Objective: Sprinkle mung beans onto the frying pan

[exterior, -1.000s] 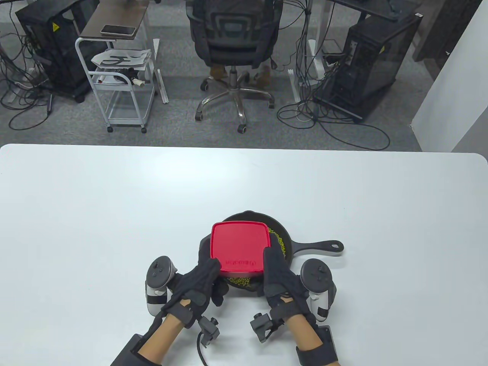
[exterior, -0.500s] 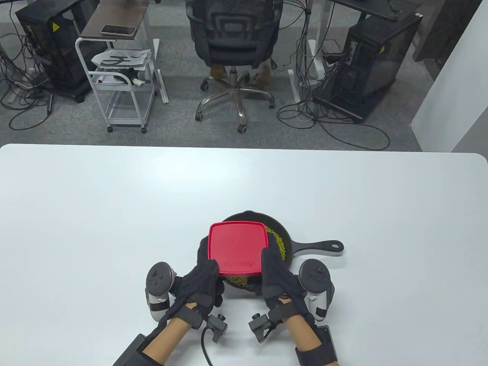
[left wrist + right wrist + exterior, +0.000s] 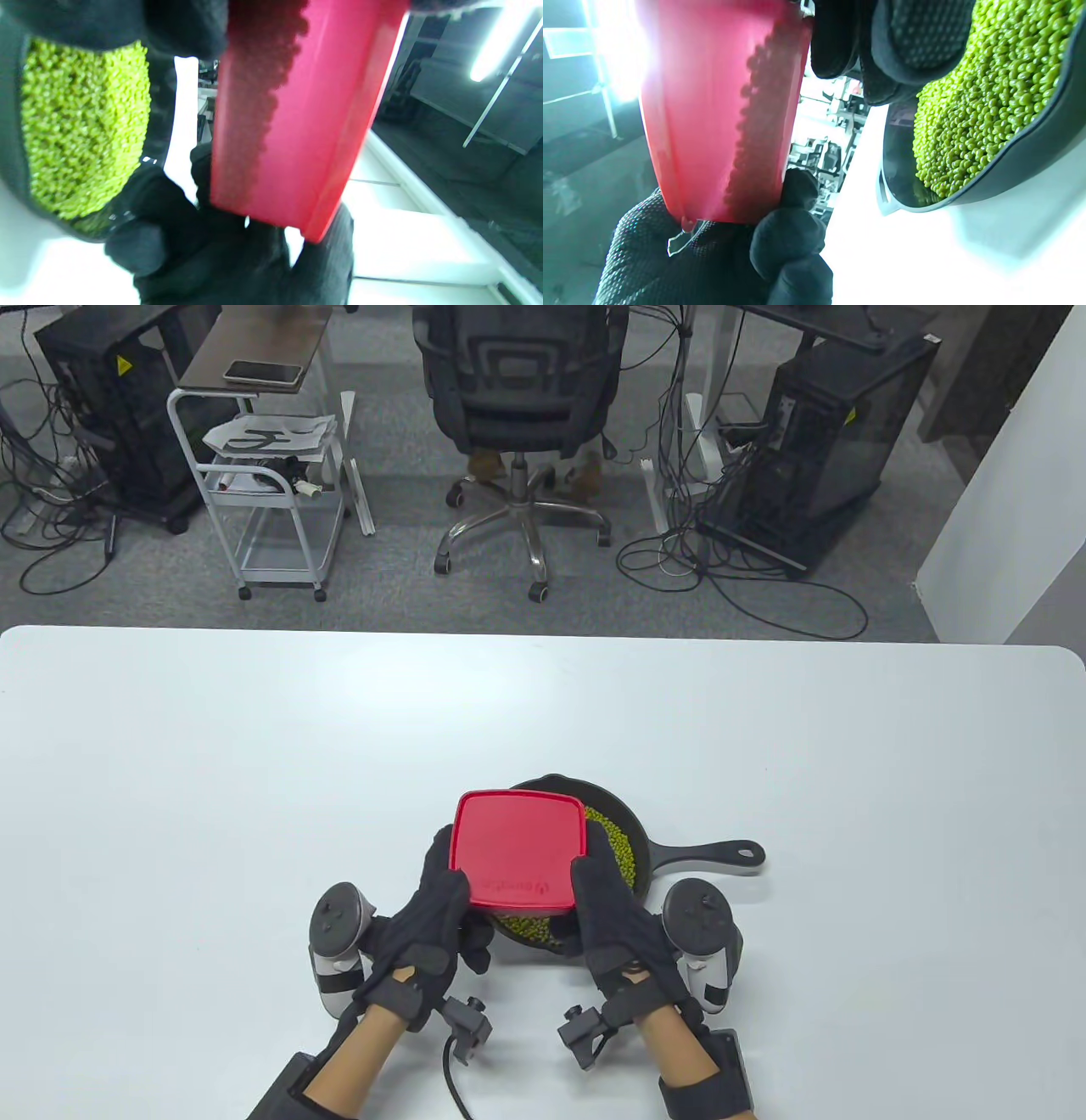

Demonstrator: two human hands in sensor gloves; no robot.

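Note:
A red square container is held by both hands over the black frying pan, its flat base facing up. My left hand grips its left near corner and my right hand grips its right near corner. Green mung beans lie in the pan to the right of and below the container. In the left wrist view, the red container shows a dark bean shadow through its wall, beside the beans. The right wrist view shows the same container, the beans and the pan wall.
The pan handle points right on the white table. The table's far edge runs across the middle of the table view. Beyond it stand an office chair, a white cart and computer cases.
Both hands have carried the red container a little to the left over the pan. More of the beans now show on the pan's right side.

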